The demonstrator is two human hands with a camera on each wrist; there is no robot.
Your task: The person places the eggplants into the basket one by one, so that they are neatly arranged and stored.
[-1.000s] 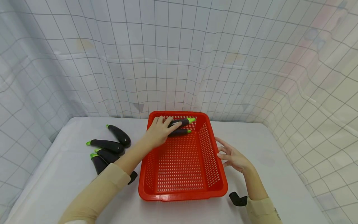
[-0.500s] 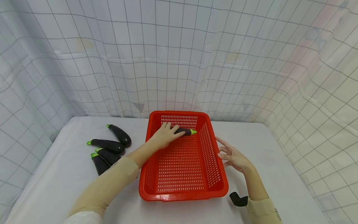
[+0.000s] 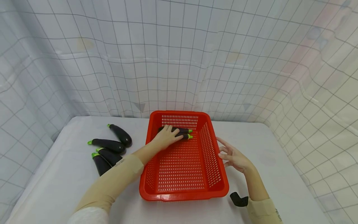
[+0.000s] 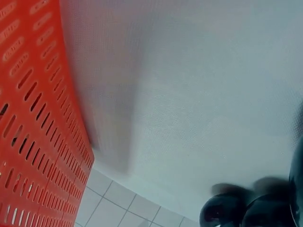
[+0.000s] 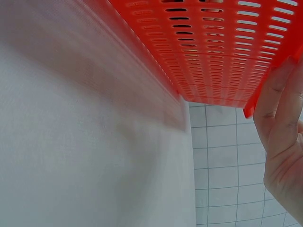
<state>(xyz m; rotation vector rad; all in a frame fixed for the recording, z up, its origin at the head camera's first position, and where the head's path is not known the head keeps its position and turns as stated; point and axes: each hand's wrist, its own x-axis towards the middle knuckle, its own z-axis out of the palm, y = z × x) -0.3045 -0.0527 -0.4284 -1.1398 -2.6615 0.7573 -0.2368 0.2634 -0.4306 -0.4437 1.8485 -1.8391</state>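
Observation:
Inside the red plastic basket (image 3: 184, 196), my left hand (image 3: 165, 137) holds an eggplant (image 3: 185, 136) with the fingers over it and the thumb along its near side. Just behind lies another eggplant (image 3: 183, 130), partly covered by the same hand. Both point their green stem ends right. My right hand (image 3: 233, 158) is at the basket's right side, its loosely extended fingers touching the outer rim. The right wrist view shows those fingers (image 5: 279, 97) against the basket's perforated wall (image 5: 208, 52). The left wrist view shows neither the left hand nor the held eggplant.
Left of the basket, several more eggplants (image 3: 107, 145) lie grouped on the white table (image 3: 279, 174). A small black piece (image 3: 239, 199) sits beside the right wrist. White grid-patterned curtains (image 3: 179, 62) hang behind and along both sides.
My left hand has lowered its eggplant from above the other one and brought it nearer, in front of it on the basket floor. The right hand stays at the rim.

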